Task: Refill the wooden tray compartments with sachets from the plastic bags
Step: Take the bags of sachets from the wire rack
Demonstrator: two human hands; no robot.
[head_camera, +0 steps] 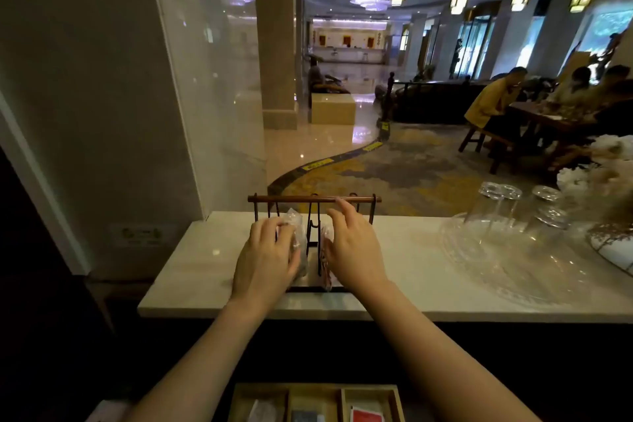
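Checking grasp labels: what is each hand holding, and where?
Left hand grips a plastic bag by its side in the rack. Right hand touches another bag; hold unclear.

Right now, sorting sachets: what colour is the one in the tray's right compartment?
Red sachet, head view.

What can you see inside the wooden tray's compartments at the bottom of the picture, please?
The wooden tray shows three compartments: a pale sachet on the left, a dark sachet in the middle, a red sachet on the right. The frame edge cuts off the rest.
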